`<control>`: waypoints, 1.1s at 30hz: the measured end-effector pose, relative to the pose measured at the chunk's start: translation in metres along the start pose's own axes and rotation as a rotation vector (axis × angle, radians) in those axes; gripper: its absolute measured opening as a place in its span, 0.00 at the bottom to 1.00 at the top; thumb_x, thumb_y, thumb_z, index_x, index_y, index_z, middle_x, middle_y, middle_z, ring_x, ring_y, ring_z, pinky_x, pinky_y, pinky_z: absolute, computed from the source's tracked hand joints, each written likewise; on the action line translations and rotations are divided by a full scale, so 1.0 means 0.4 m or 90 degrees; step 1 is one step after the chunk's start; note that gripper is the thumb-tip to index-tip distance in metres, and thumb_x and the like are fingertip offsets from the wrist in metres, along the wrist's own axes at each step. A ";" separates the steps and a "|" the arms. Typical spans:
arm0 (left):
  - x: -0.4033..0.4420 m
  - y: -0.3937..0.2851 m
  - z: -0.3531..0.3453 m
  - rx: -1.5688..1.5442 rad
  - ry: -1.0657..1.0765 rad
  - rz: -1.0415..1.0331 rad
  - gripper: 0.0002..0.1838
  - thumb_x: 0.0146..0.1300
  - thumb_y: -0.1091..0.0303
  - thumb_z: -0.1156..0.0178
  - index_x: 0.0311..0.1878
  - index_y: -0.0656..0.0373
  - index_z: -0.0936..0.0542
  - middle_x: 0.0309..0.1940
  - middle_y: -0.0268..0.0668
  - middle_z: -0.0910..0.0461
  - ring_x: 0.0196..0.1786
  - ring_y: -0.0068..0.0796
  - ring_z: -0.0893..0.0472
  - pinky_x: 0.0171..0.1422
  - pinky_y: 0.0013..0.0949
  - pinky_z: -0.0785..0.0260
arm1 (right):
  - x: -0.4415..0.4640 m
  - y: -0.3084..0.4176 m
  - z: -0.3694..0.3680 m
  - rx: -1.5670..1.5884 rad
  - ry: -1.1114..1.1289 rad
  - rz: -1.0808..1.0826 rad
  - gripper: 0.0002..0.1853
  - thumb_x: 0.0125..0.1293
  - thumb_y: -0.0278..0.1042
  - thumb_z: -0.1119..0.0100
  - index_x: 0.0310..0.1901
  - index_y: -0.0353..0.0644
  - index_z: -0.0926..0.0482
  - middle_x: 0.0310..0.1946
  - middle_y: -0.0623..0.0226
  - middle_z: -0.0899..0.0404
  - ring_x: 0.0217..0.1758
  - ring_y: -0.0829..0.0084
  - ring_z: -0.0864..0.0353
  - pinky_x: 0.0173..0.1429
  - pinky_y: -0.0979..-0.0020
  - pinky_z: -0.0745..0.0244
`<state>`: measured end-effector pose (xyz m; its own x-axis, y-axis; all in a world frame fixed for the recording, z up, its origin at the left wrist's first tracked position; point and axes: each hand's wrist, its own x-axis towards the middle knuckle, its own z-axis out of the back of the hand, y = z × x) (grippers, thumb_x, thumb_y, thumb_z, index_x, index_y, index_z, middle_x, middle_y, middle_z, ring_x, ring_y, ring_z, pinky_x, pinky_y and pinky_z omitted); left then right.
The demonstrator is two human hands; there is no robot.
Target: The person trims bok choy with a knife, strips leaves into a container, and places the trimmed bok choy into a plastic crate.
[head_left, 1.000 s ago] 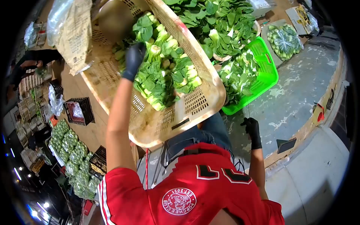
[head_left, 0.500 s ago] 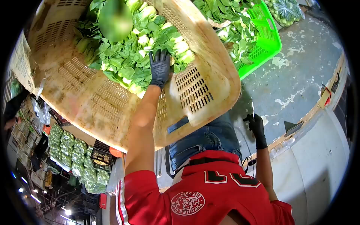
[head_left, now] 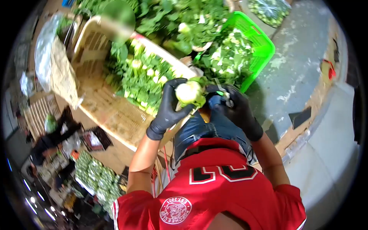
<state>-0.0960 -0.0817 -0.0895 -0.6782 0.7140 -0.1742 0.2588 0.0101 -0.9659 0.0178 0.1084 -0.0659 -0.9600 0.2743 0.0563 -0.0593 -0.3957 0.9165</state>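
Note:
My left hand [head_left: 165, 111], in a black glove, is wrapped round a head of bok choy [head_left: 186, 93], its pale base turned up toward me. Close by on the right is my right hand [head_left: 240, 112], also black-gloved, with its fingers closed on a small knife [head_left: 217, 82]. The thin blade points up and away; the handle is mostly hidden by the fingers. A tan plastic crate [head_left: 103, 112] with slotted walls stands in front and to the left, with many bok choy heads [head_left: 143, 78] piled inside.
A bright green basket [head_left: 264, 48] with cut leaves [head_left: 234, 53] stands at the right, beside more loose greens [head_left: 165, 19]. Bagged greens [head_left: 270, 10] lie at the top right, and more bags [head_left: 96, 174] at lower left. Another person's dark sleeve [head_left: 48, 147] shows far left.
My left hand has come out of the crate toward me with a bok choy head. My right hand has moved up and left with the knife, close to it. The crate appears farther left.

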 end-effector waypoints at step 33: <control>0.245 -0.006 -0.457 0.191 0.334 0.113 0.38 0.44 0.61 0.27 0.55 0.65 0.37 0.45 0.40 0.27 0.48 0.28 0.27 0.54 0.31 0.34 | -0.157 -0.195 0.367 0.069 -0.030 -0.110 0.28 0.53 0.44 0.33 0.50 0.33 0.29 0.39 0.56 0.23 0.43 0.70 0.24 0.48 0.71 0.30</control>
<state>-0.0373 0.1161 -0.0692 -0.1952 0.9357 -0.2938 0.0805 -0.2832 -0.9557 0.1231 0.2508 -0.0826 -0.9242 0.3713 -0.0899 -0.1900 -0.2427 0.9513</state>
